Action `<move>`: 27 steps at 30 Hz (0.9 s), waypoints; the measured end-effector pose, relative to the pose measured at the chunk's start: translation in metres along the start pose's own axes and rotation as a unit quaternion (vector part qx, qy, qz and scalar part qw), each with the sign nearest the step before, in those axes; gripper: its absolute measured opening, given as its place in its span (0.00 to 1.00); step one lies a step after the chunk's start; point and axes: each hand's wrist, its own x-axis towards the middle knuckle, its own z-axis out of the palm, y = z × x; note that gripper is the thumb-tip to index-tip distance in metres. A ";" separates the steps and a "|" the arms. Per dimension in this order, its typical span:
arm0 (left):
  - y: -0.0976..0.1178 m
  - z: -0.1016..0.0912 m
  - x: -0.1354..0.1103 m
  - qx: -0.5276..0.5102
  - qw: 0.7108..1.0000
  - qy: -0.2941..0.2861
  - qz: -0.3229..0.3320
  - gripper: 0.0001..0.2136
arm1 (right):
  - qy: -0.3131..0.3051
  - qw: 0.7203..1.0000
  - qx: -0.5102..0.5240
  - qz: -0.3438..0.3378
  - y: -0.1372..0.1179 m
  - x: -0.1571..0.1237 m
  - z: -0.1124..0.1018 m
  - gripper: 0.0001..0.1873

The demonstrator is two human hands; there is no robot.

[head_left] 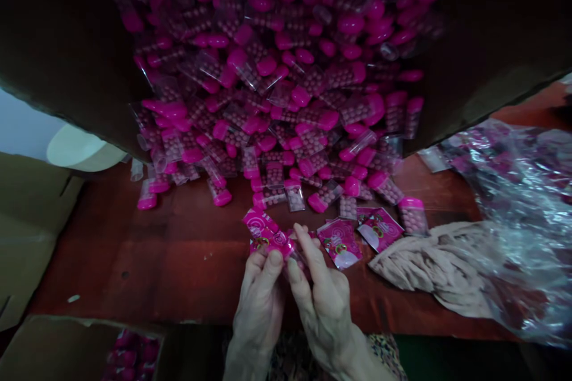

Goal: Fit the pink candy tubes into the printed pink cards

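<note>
Red tabletop (134, 262): left hand (258, 303), right hand (324, 303) pinching pink sachet (268, 233).

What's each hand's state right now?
Left hand: closed, pinching a pink printed sachet.
Right hand: closed, apparently pinching the same sachet.

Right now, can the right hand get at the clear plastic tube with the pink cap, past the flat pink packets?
Probably yes. The right hand holds a pink foil packet, but only flat pink packets lie between it and the clear plastic tube on the red tabletop.
</note>
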 end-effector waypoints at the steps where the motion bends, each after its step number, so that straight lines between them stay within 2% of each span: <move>1: 0.000 0.000 0.000 -0.003 1.000 0.006 0.002 0.08 | -0.005 1.000 0.019 0.011 0.000 0.001 0.000 0.22; 7: 0.004 0.000 -0.001 -0.028 0.999 0.016 0.018 0.08 | -0.038 0.990 0.103 0.092 0.004 0.002 0.001 0.22; 12: 0.003 0.001 0.003 -0.021 0.996 0.053 0.062 0.10 | -0.102 0.980 0.140 0.097 0.006 -0.001 0.004 0.27; 19: -0.004 0.000 0.000 -0.015 0.997 0.067 0.035 0.09 | -0.094 0.984 0.120 0.095 0.005 -0.005 0.006 0.26; 24: 0.007 -0.007 0.005 0.007 0.996 0.030 0.086 0.12 | -0.137 0.952 0.204 0.183 0.010 -0.005 0.002 0.25; 27: 0.007 -0.008 0.004 0.023 0.993 0.057 0.104 0.12 | -0.145 0.937 0.229 0.222 0.008 -0.006 0.000 0.24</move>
